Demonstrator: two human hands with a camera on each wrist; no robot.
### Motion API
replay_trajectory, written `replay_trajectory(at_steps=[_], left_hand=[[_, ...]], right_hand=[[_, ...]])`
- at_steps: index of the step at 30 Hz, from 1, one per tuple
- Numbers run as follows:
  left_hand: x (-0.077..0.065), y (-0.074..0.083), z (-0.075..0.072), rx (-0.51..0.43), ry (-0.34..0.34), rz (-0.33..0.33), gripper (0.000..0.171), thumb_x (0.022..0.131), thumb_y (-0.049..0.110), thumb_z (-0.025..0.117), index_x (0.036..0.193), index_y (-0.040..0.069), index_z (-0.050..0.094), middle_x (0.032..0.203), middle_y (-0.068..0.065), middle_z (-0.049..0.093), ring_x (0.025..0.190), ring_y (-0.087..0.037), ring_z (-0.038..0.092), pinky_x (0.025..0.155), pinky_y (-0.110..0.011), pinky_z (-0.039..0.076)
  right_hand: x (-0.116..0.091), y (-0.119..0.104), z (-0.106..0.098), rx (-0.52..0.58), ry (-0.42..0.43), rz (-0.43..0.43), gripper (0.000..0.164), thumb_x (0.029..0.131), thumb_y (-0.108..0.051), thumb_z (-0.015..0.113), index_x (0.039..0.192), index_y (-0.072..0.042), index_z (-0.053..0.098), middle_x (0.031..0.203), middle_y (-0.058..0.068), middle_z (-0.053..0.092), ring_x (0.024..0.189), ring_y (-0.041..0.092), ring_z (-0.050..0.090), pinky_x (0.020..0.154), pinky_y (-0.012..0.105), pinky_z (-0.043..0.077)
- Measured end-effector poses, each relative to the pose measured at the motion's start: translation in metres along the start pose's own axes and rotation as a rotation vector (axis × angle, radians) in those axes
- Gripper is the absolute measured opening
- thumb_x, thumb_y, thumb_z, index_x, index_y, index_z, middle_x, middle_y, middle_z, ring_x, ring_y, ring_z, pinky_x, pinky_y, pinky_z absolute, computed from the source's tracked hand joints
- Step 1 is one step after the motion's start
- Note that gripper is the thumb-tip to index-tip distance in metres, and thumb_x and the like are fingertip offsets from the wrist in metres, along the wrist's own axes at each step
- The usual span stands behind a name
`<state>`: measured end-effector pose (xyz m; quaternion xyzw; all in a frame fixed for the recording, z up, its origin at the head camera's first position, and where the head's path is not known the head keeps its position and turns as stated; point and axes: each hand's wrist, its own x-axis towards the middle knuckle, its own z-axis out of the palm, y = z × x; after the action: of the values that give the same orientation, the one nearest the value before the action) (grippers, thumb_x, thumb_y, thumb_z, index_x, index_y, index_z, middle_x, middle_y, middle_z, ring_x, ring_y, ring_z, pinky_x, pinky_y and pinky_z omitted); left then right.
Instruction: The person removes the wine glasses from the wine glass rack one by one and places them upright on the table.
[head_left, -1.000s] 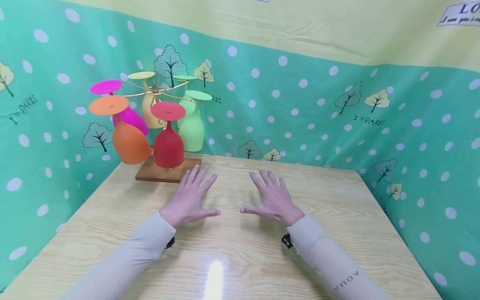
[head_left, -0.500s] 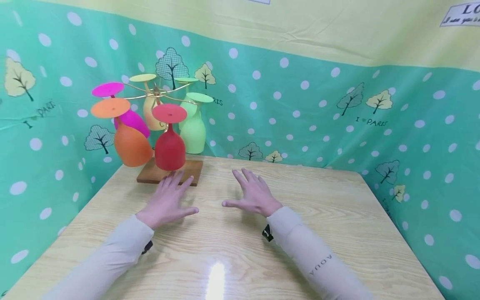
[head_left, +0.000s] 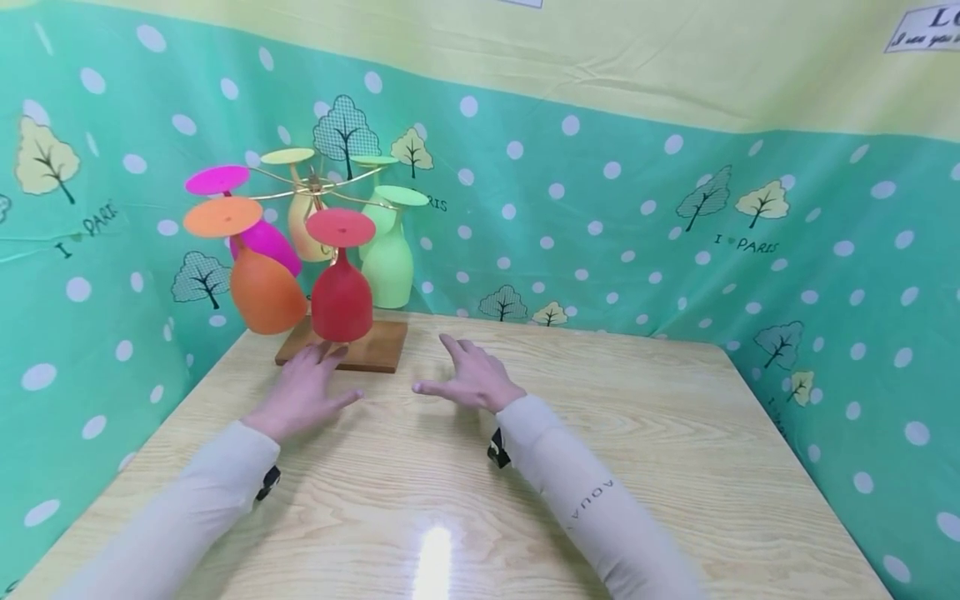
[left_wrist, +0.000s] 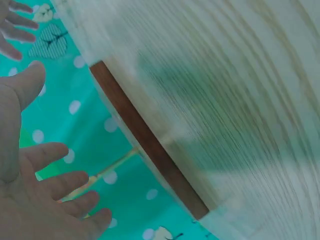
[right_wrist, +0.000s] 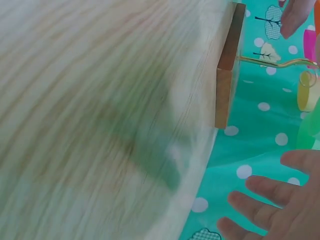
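Note:
A stemware rack with a wooden base and gold wire arms stands at the table's back left. Several goblets hang upside down from it: a red goblet, an orange goblet, a magenta goblet, a yellow goblet and green goblets. My left hand, fingers spread, is just in front of the base at its left; whether it touches the base I cannot tell. Right of the base, my right hand reaches with straight fingers, apart from the rack. Both hands hold nothing.
The wood-grain table stretches to the right and front of the rack. Behind and at both sides hangs a green dotted curtain with printed trees. A light reflection lies on the tabletop near the front.
Both hands have moved left, toward the rack's base, fingers still extended. The left hand is now in front of the base's left part, the right hand closer to its right side. The rack stays put.

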<state>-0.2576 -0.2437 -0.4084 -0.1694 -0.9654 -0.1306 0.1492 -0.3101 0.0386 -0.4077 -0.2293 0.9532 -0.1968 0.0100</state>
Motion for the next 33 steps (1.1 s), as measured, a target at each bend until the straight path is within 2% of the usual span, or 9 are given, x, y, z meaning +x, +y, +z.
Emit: replay_trajectory(at_steps=[3, 6, 9, 15, 19, 24, 28, 33], left_hand=[[0.002, -0.01, -0.004, -0.024, -0.011, -0.034, 0.074, 0.081, 0.036, 0.075, 0.139, 0.0, 0.045, 0.142, -0.021, 0.041, 0.123, -0.046, 0.041, 0.1, -0.065, 0.03], [0.003, -0.019, -0.006, -0.064, -0.047, -0.091, 0.072, 0.084, 0.035, 0.071, 0.143, 0.005, 0.041, 0.138, -0.022, 0.045, 0.123, -0.047, 0.042, 0.099, -0.065, 0.032], [0.003, -0.03, -0.009, -0.107, -0.077, -0.151, 0.07, 0.088, 0.033, 0.067, 0.145, 0.004, 0.038, 0.135, -0.026, 0.048, 0.122, -0.049, 0.042, 0.098, -0.065, 0.033], [0.008, -0.051, -0.012, -0.147, -0.053, -0.192, 0.051, 0.09, 0.027, 0.064, 0.126, -0.007, 0.056, 0.122, -0.032, 0.053, 0.113, -0.05, 0.049, 0.094, -0.063, 0.038], [0.012, -0.06, -0.01, -0.156, -0.048, -0.224, 0.052, 0.091, 0.026, 0.063, 0.125, -0.012, 0.053, 0.117, -0.036, 0.053, 0.108, -0.051, 0.051, 0.093, -0.062, 0.04], [0.016, -0.072, -0.005, -0.179, -0.058, -0.287, 0.057, 0.091, 0.022, 0.061, 0.132, -0.015, 0.044, 0.126, -0.038, 0.048, 0.116, -0.054, 0.045, 0.097, -0.063, 0.036], [0.018, -0.082, 0.0, -0.19, -0.018, -0.319, 0.055, 0.087, 0.014, 0.06, 0.13, -0.015, 0.043, 0.127, -0.037, 0.046, 0.117, -0.052, 0.043, 0.099, -0.062, 0.034], [0.021, -0.093, 0.007, -0.208, -0.014, -0.369, 0.052, 0.088, 0.013, 0.058, 0.129, -0.015, 0.042, 0.126, -0.037, 0.045, 0.118, -0.053, 0.041, 0.099, -0.062, 0.033]], right_hand=[[0.008, -0.005, 0.003, 0.063, -0.013, 0.017, 0.109, 0.066, -0.089, 0.045, 0.152, -0.027, 0.021, 0.15, 0.014, 0.034, 0.131, 0.034, 0.04, 0.097, 0.057, 0.041], [0.015, -0.008, 0.008, 0.125, -0.018, 0.028, 0.107, 0.069, -0.086, 0.048, 0.152, -0.023, 0.024, 0.149, 0.013, 0.037, 0.132, 0.032, 0.04, 0.099, 0.055, 0.039], [0.021, -0.012, 0.013, 0.212, -0.019, 0.048, 0.105, 0.071, -0.083, 0.051, 0.151, -0.019, 0.027, 0.148, 0.012, 0.04, 0.132, 0.03, 0.04, 0.102, 0.052, 0.038], [0.031, -0.023, 0.023, 0.416, -0.014, 0.148, 0.105, 0.07, -0.079, 0.057, 0.145, -0.009, 0.037, 0.139, 0.013, 0.049, 0.121, 0.027, 0.051, 0.094, 0.044, 0.046], [0.038, -0.03, 0.029, 0.555, 0.013, 0.24, 0.086, 0.078, -0.062, 0.066, 0.137, -0.003, 0.045, 0.121, 0.013, 0.059, 0.101, 0.025, 0.061, 0.084, 0.039, 0.051], [0.049, -0.034, 0.04, 0.667, 0.085, 0.332, 0.049, 0.088, -0.033, 0.068, 0.122, 0.0, 0.056, 0.098, 0.009, 0.062, 0.073, 0.02, 0.065, 0.072, 0.034, 0.052], [0.056, -0.037, 0.049, 0.745, 0.156, 0.396, 0.03, 0.089, -0.024, 0.068, 0.11, -0.003, 0.063, 0.093, 0.006, 0.062, 0.07, 0.016, 0.064, 0.072, 0.032, 0.051], [0.062, -0.041, 0.058, 0.831, 0.189, 0.419, 0.021, 0.088, -0.016, 0.069, 0.105, -0.004, 0.066, 0.085, 0.004, 0.064, 0.07, 0.015, 0.064, 0.069, 0.031, 0.052]])
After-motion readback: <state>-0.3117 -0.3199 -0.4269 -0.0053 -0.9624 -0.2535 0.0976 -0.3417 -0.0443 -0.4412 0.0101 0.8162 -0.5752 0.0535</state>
